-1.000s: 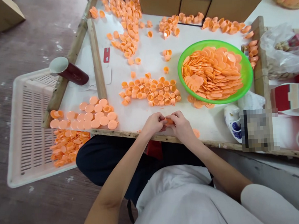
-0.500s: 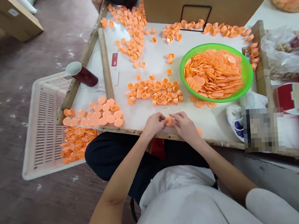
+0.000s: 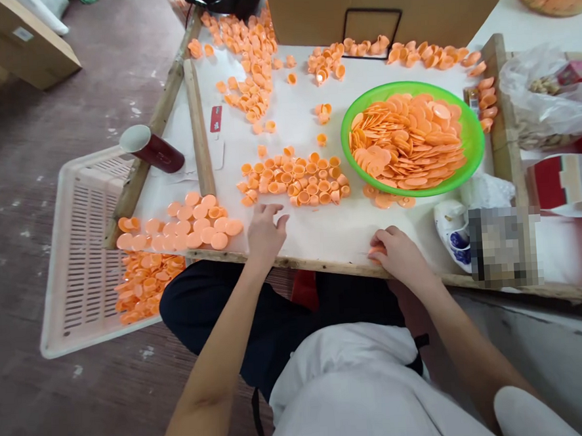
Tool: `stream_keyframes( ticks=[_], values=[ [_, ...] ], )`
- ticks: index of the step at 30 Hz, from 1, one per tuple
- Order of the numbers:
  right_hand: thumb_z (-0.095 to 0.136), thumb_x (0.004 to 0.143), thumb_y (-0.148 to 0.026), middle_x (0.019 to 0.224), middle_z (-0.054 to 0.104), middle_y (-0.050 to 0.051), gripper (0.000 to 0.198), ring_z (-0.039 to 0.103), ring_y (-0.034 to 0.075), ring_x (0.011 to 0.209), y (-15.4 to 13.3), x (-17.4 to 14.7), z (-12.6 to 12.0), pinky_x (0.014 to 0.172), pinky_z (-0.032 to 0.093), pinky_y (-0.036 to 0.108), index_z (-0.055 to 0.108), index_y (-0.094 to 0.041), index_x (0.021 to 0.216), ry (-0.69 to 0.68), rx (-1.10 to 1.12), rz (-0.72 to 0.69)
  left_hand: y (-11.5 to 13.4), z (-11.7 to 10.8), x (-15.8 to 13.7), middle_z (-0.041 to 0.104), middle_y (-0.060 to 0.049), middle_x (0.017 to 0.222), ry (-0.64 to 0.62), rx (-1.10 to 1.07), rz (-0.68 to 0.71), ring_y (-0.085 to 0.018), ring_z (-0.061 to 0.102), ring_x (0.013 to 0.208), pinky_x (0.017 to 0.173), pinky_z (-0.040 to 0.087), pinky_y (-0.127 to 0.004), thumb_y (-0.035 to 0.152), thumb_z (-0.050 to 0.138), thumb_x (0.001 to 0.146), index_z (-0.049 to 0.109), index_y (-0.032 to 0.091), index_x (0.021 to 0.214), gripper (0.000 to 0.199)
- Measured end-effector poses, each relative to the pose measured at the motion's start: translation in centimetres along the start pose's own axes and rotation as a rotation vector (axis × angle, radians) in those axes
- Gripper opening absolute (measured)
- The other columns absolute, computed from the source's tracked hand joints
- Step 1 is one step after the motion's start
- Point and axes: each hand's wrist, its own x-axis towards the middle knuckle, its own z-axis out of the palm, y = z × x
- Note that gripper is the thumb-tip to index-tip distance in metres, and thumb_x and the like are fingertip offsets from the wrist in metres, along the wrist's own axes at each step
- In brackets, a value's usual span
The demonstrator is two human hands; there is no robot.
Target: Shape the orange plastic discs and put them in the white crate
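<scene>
My left hand (image 3: 266,234) is over the white table top (image 3: 321,232), fingers spread and nothing in them. Just beyond its fingertips is a cluster of small orange plastic cups (image 3: 298,178). To its left lies a group of orange discs (image 3: 193,225), face up at the table's front edge. By that same edge, my right hand (image 3: 399,256) has its fingers closed on an orange disc (image 3: 376,253), mostly covered by the fingers. A green bowl (image 3: 477,147) heaped with orange discs (image 3: 409,138) stands beyond the right hand.
A dark red mug (image 3: 156,150) lies tilted on the wooden rail at left. Below the table's left corner, a white plastic basket (image 3: 84,257) holds more orange parts. A cardboard box (image 3: 308,13) stands at the back. A wooden divider (image 3: 505,126) runs along the right.
My hands have parted from the disc between them. The left went left and is now open; another disc lies at the group's right end. The right moved right onto a disc at the edge.
</scene>
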Motion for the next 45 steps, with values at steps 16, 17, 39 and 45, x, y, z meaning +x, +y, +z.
stream_keyframes(
  ticks=[16,17,39,45],
  values=[
    [0.065,0.076,-0.03,0.076,0.061,-0.001,0.014,0.055,0.014,0.065,1.1,1.5,-0.3,0.061,0.044,0.027,0.057,-0.021,0.083,-0.096,0.491,0.105,1.8,2.5,-0.5,0.061,-0.005,0.097,-0.028,-0.024,0.078,-0.015,0.059,0.073,0.071,0.048,-0.03,0.017,0.059,0.083,0.055,0.02,0.095,0.013],
    [0.066,0.076,-0.031,0.076,0.062,-0.001,0.017,0.055,0.014,0.065,0.9,1.8,0.0,0.061,0.045,0.027,0.058,-0.021,0.086,-0.096,0.589,0.115,2.5,2.5,-1.2,0.06,-0.005,0.096,-0.046,-0.022,0.114,-0.016,0.059,0.076,0.073,0.049,-0.03,0.013,0.058,0.082,0.055,0.02,0.093,0.014],
    [0.067,0.076,-0.041,0.082,0.066,0.002,0.025,0.062,0.014,0.07,-5.1,4.3,4.4,0.059,0.056,0.027,0.063,-0.02,0.09,-0.099,1.011,0.08,2.2,6.3,-3.9,0.058,-0.006,0.099,-0.308,-0.25,0.191,-0.017,0.06,0.089,0.082,0.051,-0.03,0.009,0.051,0.083,0.059,0.019,0.107,0.027],
    [0.062,0.079,-0.036,0.082,0.067,0.002,0.017,0.061,0.014,0.062,-6.2,5.0,4.5,0.055,0.053,0.027,0.063,-0.021,0.087,-0.057,0.809,0.035,1.9,6.2,-3.7,0.06,-0.006,0.098,-0.291,-0.22,0.206,-0.019,0.059,0.088,0.079,0.049,-0.031,0.011,0.051,0.084,0.06,0.018,0.102,0.022]
  ],
)
